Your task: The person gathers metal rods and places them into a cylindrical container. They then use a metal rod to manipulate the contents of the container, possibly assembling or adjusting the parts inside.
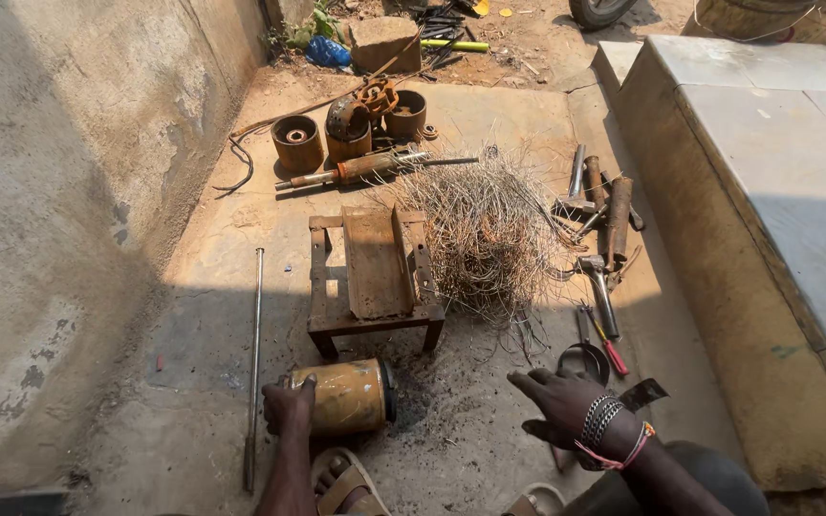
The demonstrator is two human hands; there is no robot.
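Now left hand (288,405) grips yellow cylinder (348,396) | right hand (562,405) hovers open

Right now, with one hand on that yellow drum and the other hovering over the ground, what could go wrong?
The left hand only rests on the end of the yellow drum, which lies on its side, so it might roll toward the sandalled foot. The right hand is open near the tangle of wire, whose loose ends could scratch. The long metal rod could trip someone.
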